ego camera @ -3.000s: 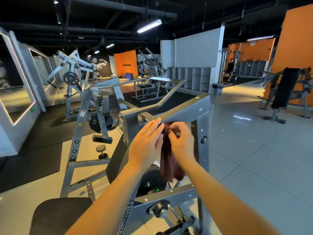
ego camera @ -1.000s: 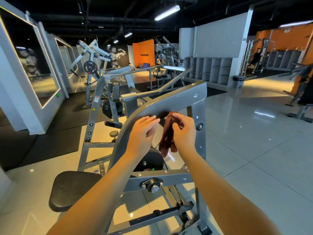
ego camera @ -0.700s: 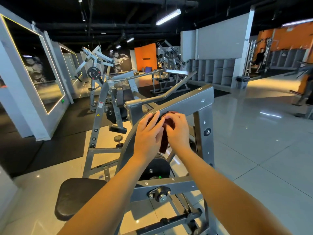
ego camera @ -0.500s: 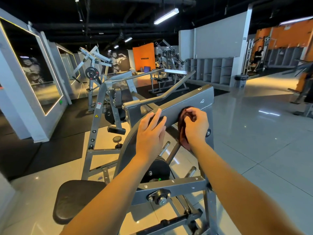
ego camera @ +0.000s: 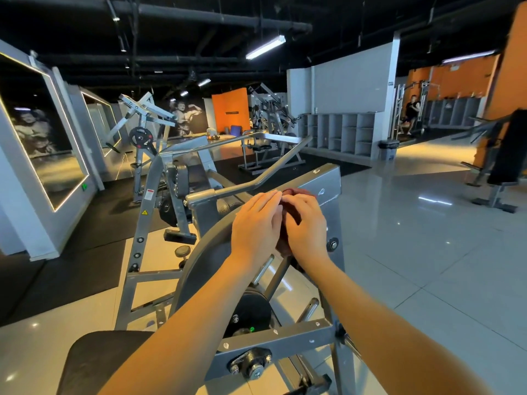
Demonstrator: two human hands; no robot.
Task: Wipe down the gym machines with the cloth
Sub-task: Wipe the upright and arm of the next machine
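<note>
At the machine frame's (ego camera: pixel 328 181) upper corner, the left hand (ego camera: pixel 256 223) has returned flat onto the cloth (ego camera: pixel 299 192) clutched by the right hand (ego camera: pixel 307 225), so wiping looks about to begin.

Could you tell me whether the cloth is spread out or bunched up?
Bunched: the cloth is a crumpled wad under the right hand.

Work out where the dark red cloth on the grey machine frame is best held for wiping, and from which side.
Hold the cloth by its bunched middle, the thick wad lying against the sloped grey frame. It is probably best to come from the near side with the palm facing the frame, as the right hand does. The wad fills the palm, while the loose tail hanging below would likely slip.
</note>
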